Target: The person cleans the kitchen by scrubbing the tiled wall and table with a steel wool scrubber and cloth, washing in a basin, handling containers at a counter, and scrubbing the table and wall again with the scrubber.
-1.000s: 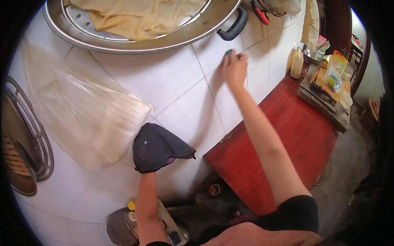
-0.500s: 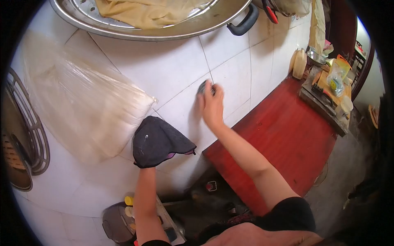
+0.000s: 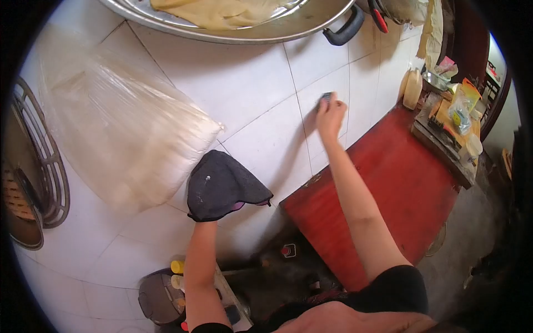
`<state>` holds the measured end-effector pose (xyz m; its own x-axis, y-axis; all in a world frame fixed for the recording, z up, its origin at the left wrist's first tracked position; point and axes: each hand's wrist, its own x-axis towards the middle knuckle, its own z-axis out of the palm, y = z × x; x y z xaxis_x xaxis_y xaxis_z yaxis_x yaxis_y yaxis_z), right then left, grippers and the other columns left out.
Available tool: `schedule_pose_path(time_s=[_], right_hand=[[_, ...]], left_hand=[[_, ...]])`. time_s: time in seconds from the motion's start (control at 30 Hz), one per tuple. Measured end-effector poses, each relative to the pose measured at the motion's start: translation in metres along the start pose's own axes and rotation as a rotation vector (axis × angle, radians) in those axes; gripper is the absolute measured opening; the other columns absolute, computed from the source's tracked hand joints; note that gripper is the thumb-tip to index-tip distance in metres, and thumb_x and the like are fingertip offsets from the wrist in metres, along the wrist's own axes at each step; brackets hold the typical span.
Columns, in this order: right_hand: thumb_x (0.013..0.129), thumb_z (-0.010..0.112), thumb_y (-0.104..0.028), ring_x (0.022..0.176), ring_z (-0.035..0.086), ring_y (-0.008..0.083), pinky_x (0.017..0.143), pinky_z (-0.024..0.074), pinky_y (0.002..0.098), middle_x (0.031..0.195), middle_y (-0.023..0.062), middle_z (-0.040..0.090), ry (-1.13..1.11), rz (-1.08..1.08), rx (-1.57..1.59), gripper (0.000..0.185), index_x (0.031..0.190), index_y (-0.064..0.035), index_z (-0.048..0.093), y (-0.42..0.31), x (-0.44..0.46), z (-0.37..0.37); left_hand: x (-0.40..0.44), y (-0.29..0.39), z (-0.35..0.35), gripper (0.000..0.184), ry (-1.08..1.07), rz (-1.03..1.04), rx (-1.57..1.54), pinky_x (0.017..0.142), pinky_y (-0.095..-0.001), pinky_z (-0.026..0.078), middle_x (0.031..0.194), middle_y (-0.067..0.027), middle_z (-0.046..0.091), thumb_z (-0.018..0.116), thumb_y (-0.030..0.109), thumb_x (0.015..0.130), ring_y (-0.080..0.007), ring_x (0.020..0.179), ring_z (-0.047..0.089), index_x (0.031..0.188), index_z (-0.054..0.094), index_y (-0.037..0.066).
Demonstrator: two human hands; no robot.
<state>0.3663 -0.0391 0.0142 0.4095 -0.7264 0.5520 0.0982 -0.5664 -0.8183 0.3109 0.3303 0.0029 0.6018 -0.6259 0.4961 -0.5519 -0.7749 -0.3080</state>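
Note:
My right hand [image 3: 331, 115] is over the white tiled surface [image 3: 258, 72], its fingers closed round a small dark object [image 3: 326, 97] too small to name. A dark cloth cap [image 3: 222, 188] covers my left hand, whose fingers are hidden; only the wrist and forearm show below it. Just left of the cap lies a large clear plastic bag [image 3: 130, 127] with something pale inside. Above, a wide metal pan [image 3: 250, 38] with a black handle holds a tan cloth [image 3: 214, 12].
Dark oval racks [image 3: 47, 161] stand at the far left. Right of the tiles is a red board [image 3: 377, 194], with a cluttered wooden stand [image 3: 444, 133] beyond it. A dark bin [image 3: 161, 297] and yellow-capped bottles are below.
My right hand first came down and left towards me, then went back up and right with the small dark object. The cap stayed on my left hand. The whole view shifted slightly.

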Motion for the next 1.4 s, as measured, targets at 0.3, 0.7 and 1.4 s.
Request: schedule_pose_path(time_s=[0.3,0.7,1.4], right_hand=[[0.084,0.051,-0.008,0.094,0.050,0.0369,0.084,0.0440,0.0450,0.112,0.0220,0.048,-0.237,-0.567,-0.114,0.039,0.123,-0.0034,0.048,-0.106,-0.087,-0.020],[0.065,0.069,-0.005,0.092,0.053,0.0317,0.077,0.0471,0.0380,0.104,0.0122,0.057,-0.121,-0.541,0.238,0.031,0.095,-0.0120,0.064,-0.089,-0.107,-0.018],[0.070,0.056,-0.006,0.095,0.050,0.0321,0.073,0.0511,0.0362,0.112,0.0041,0.052,-0.496,-1.104,0.111,0.034,0.102,-0.0174,0.062,-0.097,-0.171,-0.014]], left_hand=[[-0.007,0.016,-0.013,0.055,0.201,-0.046,-0.076,0.108,-0.0436,0.023,0.130,-0.0128,0.048,0.055,0.035,0.080,-0.0304,0.124,0.039,0.127,0.049,0.007],[-0.077,0.058,0.013,0.042,0.173,-0.676,-0.462,0.107,-0.0396,0.025,0.128,-0.0150,0.047,0.054,0.023,0.087,-0.0297,0.122,0.039,0.123,0.049,0.002],[-0.100,0.142,-0.052,0.029,-0.383,-0.547,-0.026,0.096,-0.0420,0.035,0.103,-0.0156,0.058,0.054,0.023,0.080,-0.0310,0.104,0.051,0.101,0.060,0.003]])
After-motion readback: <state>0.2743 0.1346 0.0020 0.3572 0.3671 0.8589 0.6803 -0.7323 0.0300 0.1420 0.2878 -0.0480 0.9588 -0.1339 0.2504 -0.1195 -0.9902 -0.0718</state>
